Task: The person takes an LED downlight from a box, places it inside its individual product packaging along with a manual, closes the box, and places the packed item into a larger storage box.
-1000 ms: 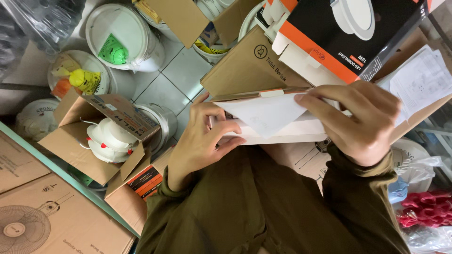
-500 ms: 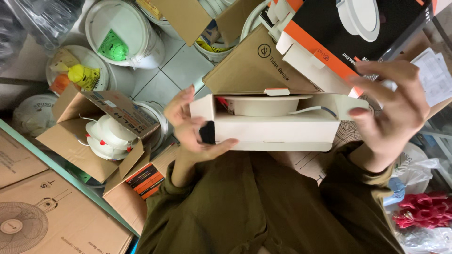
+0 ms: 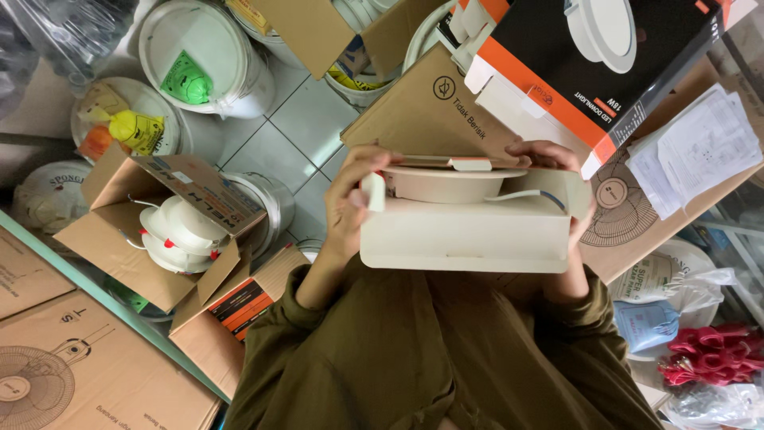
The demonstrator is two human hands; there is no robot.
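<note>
I hold an open white cardboard box [image 3: 469, 235] level in front of my chest, one hand on each end. My left hand [image 3: 350, 203] grips its left end, thumb on a small white side flap. My right hand [image 3: 557, 159] wraps the right end, fingers over the top rim. Inside the box lies a round cream downlight [image 3: 446, 181] with a white and blue cable [image 3: 532, 194] trailing to the right. Olive sleeves cover both forearms.
An open brown carton [image 3: 119, 231] with white downlights [image 3: 179, 235] sits at left. White buckets [image 3: 199, 56] stand on the tiled floor. A black and orange lamp box [image 3: 605, 72] and papers [image 3: 700, 151] lie upper right; flat cartons [image 3: 56, 366] lower left, red items [image 3: 716, 358] lower right.
My hands turned the white box open side up and brought it closer. The left hand shifted from under the box to its left end, and the lamp inside came into view.
</note>
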